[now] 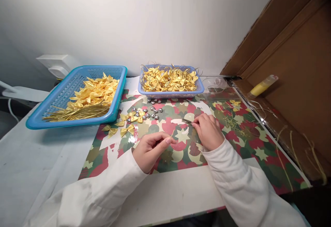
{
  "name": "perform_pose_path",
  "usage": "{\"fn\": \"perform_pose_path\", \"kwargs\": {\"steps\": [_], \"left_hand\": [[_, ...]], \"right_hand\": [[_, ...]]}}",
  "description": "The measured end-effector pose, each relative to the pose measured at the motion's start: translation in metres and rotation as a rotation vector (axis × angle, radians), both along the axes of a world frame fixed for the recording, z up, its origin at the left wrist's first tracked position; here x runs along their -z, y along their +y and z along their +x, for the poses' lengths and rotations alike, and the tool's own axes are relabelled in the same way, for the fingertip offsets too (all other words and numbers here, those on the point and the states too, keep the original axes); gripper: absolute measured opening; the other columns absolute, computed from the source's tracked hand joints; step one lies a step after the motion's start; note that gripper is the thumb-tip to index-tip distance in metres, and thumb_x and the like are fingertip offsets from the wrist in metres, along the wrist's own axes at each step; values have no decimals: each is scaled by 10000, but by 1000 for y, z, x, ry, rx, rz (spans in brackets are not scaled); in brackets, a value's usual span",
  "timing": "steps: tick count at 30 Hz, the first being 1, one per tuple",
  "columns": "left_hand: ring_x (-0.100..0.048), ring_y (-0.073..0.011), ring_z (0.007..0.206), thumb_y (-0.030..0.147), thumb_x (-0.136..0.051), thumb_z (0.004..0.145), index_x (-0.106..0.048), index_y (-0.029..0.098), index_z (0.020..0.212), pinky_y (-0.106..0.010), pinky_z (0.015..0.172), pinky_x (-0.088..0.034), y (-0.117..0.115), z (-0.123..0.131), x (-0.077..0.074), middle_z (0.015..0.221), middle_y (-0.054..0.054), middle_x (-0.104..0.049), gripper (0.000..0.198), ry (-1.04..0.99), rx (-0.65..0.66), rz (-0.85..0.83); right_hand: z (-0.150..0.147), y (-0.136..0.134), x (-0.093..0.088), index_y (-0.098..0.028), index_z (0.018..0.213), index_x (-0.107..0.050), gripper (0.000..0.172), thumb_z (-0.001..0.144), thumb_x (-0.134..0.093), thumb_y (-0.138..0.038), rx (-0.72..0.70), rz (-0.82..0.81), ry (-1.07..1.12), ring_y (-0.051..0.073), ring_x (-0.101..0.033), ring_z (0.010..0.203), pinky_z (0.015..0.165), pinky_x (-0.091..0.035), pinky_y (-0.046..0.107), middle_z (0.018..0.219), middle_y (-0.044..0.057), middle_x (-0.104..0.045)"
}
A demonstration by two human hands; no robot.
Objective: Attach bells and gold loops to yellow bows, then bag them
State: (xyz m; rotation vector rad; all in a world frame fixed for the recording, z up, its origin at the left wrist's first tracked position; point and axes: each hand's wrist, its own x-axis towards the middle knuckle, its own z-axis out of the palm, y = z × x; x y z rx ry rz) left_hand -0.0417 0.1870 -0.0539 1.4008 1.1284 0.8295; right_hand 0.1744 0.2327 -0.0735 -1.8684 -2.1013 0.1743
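Note:
My left hand (153, 148) is held over the patterned sheet (155, 161), its thumb and forefinger pinched together. A faint pale sliver shows at those fingertips, too small to name. To the right, my right hand (209, 130) is closed at the fingertips on a thin, dark metal tool (186, 120) with a narrow tip pointing left; most of it is hidden by the fingers. Just beyond my left hand are loose yellow ribbon bows (127, 130) and several small silver jingle bells (153, 111).
A blue basket (117, 108) at left holds yellow bows and a bundle of gold cords (80, 112). Another basket (170, 95) at the back is heaped with bows and looped cord. Cord scraps (234, 125), a yellow tube (262, 85) and cardboard (289, 44) lie rightward.

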Motion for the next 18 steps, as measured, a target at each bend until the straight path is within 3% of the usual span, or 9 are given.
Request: {"fn": "perform_pose_path", "kwargs": {"steps": [2, 4, 6, 8, 11, 13, 16, 18], "left_hand": [[-432, -138, 598, 480, -518, 824, -679, 163, 755, -247, 529, -330, 0, 0, 0, 617, -22, -543, 363, 8, -8, 2], [-443, -142, 604, 486, -516, 825, -690, 164, 766, -248, 528, -335, 0, 0, 0, 622, -25, -549, 372, 17, -25, 12], [-454, -144, 610, 485, -509, 833, -702, 166, 782, -248, 534, -341, 0, -1, 0, 632, -28, -559, 376, 24, -38, 27], [-451, -141, 611, 477, -502, 841, -711, 169, 798, -247, 542, -342, 1, -2, 0, 634, -25, -558, 375, 27, -49, 46], [-426, -129, 594, 466, -503, 845, -713, 170, 811, -244, 547, -338, 1, -2, 0, 626, -13, -540, 364, 23, -71, 71], [-388, -117, 560, 472, -510, 839, -710, 168, 811, -237, 525, -327, 1, -3, 0, 588, 7, -486, 364, 8, -89, 74], [-350, -108, 526, 486, -514, 831, -704, 165, 806, -227, 492, -316, 2, -3, 0, 545, 30, -401, 374, -6, -109, 63], [-362, -109, 531, 479, -516, 832, -704, 163, 798, -228, 498, -330, 2, -2, 0, 553, 22, -432, 369, 7, -106, 64]], "right_hand": [[0, 0, -2, -202, 724, -510, 166, 880, -461, -227, -39, 54, 164, 264, -527, 880, 773, -379, 408, 866, 99, -630], [-2, -2, -6, -213, 742, -468, 204, 917, -399, -292, -78, 60, 472, 225, -554, 801, 721, -408, 364, 842, 89, -629], [-7, -9, -11, -223, 784, -426, 245, 940, -365, -401, -139, -95, 825, 162, -540, 630, 586, -398, 291, 770, 44, -619], [-12, -16, -15, -224, 794, -401, 299, 931, -375, -489, -231, -351, 1069, 103, -442, 491, 477, -313, 227, 646, -20, -549], [-17, -23, -19, -213, 935, -476, 348, 876, -462, -555, -321, -693, 1216, 65, -295, 446, 425, -191, 192, 560, -77, -389], [-17, -23, -19, -180, 1043, -532, 459, 838, -497, -589, -293, -845, 1247, 51, -211, 434, 406, -133, 193, 554, -88, -315], [-18, -22, -19, -109, 939, -626, 536, 807, -511, -615, -230, -912, 1250, 34, -124, 428, 391, -94, 203, 540, -95, -243], [-19, -22, -19, -101, 862, -642, 534, 796, -522, -618, -231, -897, 1263, 32, -108, 432, 389, -90, 203, 531, -97, -219]]}}
